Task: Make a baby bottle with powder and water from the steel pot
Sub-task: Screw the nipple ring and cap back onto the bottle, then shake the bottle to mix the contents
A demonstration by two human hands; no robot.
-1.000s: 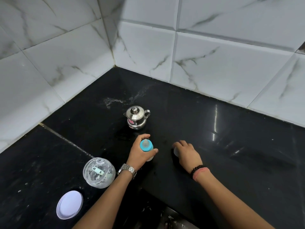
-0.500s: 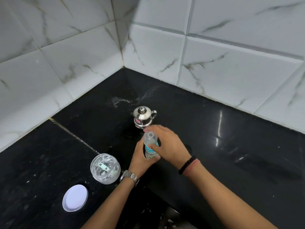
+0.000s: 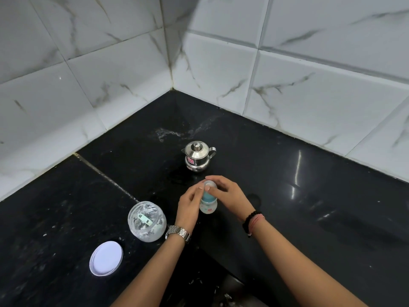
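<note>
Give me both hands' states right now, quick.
Left hand: fingers curled around the baby bottle, steadying it.
Right hand: fingertips pinching the clear cap on top of the bottle.

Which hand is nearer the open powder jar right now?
Left. The left hand is at the baby bottle, just right of the powder jar, its wrist nearly beside it. The right hand is on the bottle's far side.

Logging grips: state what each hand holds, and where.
Both hands, left and right, hold the baby bottle; each grip is at its clear cap.
</note>
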